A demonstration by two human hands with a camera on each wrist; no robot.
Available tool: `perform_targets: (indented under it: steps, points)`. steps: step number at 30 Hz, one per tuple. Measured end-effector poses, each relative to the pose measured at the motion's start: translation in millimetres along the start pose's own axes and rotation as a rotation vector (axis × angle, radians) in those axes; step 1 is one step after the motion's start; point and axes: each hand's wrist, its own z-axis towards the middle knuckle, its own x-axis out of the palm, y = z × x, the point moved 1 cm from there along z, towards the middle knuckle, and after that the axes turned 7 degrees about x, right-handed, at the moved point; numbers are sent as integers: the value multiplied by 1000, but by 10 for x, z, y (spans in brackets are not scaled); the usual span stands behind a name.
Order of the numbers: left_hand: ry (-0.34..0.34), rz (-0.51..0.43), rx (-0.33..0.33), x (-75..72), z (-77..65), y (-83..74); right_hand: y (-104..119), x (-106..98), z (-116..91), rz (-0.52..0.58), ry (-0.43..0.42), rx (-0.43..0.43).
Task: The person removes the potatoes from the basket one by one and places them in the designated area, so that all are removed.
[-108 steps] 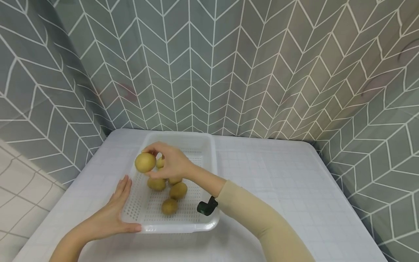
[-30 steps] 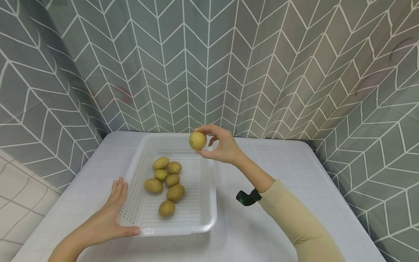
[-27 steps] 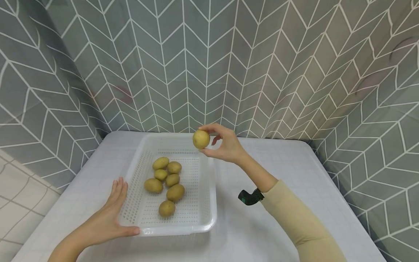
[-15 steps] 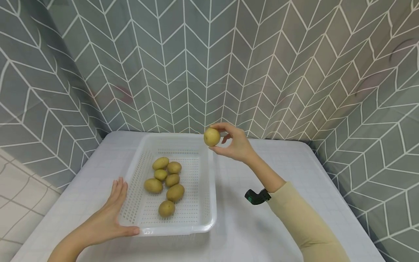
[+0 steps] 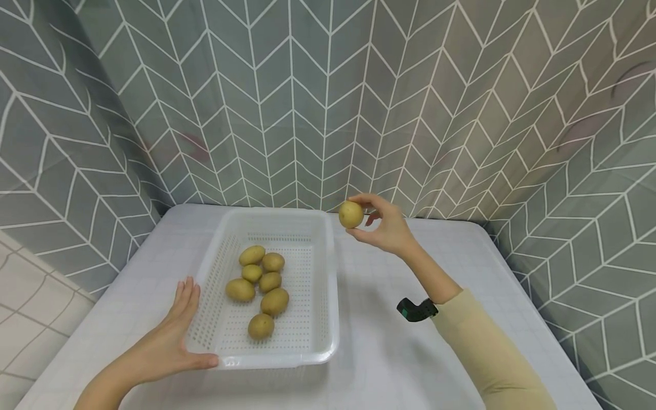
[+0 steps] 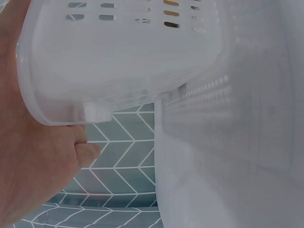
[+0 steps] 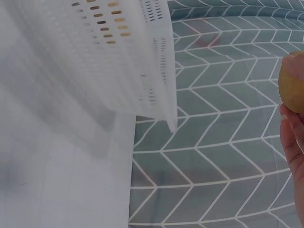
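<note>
My right hand point(image 5: 381, 225) holds a yellow potato point(image 5: 351, 214) between thumb and fingers, raised just past the right far corner of a white perforated plastic basket point(image 5: 333, 273). At the right edge of the right wrist view, the same potato point(image 7: 290, 90) shows in the fingertips. Several more potatoes point(image 5: 274, 302) lie loosely grouped on the basket's floor. With fingers straight, my left hand point(image 5: 164, 344) rests against the basket's left side, its thumb along the near left corner. The left wrist view has that hand point(image 6: 38, 161) beside the basket wall point(image 6: 118, 61).
A white cloth covers the table point(image 5: 435, 296), which extends to the right of the basket. Behind and on both sides hangs a grey curtain point(image 5: 328, 114) with white chevron lines. A black wrist device point(image 5: 417, 310) sits at the right cuff.
The right hand has lifted a potato from over the basket and carried it rightward past the basket's right rim. The left hand stays at the basket's side.
</note>
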Motion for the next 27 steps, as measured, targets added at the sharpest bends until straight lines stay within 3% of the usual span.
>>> perform_targets:
  steps: [27]
  points:
    - [3, 13, -1, -9, 15, 18, -370, -213, -124, -60, -15, 90]
